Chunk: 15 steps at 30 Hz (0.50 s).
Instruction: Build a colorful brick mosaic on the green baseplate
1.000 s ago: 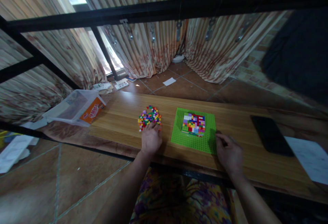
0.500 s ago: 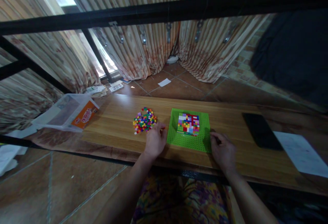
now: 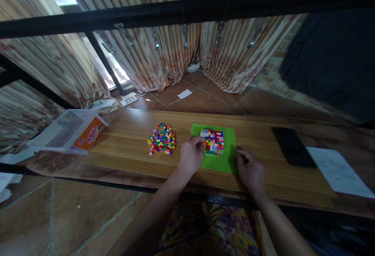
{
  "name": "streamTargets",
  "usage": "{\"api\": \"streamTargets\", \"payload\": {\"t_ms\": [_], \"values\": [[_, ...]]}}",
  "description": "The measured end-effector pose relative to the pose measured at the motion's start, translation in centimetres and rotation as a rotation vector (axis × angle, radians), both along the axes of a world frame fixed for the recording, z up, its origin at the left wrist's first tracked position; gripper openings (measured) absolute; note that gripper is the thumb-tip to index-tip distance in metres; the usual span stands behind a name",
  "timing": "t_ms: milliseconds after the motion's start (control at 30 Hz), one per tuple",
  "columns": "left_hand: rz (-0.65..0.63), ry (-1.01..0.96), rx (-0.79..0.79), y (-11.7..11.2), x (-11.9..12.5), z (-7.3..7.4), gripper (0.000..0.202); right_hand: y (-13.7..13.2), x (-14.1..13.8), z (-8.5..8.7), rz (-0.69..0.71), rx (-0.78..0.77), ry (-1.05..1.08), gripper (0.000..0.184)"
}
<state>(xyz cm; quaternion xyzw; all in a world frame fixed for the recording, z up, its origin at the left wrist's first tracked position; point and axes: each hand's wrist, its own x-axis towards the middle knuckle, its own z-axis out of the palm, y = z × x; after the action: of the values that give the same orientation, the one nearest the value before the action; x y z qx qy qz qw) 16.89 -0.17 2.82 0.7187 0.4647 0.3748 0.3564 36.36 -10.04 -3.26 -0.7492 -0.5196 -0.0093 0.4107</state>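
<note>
A green baseplate lies on the wooden table, bearing a square block of many-coloured small bricks. My left hand is over the plate's left part, fingers pinched together at the block's left edge; what they hold is too small to name. My right hand rests at the plate's near right corner, fingers curled against its edge. A loose pile of coloured bricks lies to the left of the plate.
A clear plastic box with an orange label lies tipped at the table's left end. A black phone and a white sheet are on the right. A black metal frame bar crosses overhead; curtains hang behind.
My left hand left the loose brick pile and moved right onto the baseplate, up to the built block. My right hand stayed at the plate's corner.
</note>
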Motion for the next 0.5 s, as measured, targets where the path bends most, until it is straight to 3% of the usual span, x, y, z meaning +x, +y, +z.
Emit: {"api": "streamTargets", "payload": {"t_ms": [200, 500], "values": [[-0.018, 0.073, 0.039, 0.1, 0.4, 0.1, 0.021, 0.0, -0.1, 0.0, -0.010, -0.006, 0.018, 0.034], [-0.011, 0.288, 0.274, 0.4, 0.6, -1.2, 0.014, 0.1, -0.1, 0.1, -0.021, -0.005, 0.029, 0.036]]}}
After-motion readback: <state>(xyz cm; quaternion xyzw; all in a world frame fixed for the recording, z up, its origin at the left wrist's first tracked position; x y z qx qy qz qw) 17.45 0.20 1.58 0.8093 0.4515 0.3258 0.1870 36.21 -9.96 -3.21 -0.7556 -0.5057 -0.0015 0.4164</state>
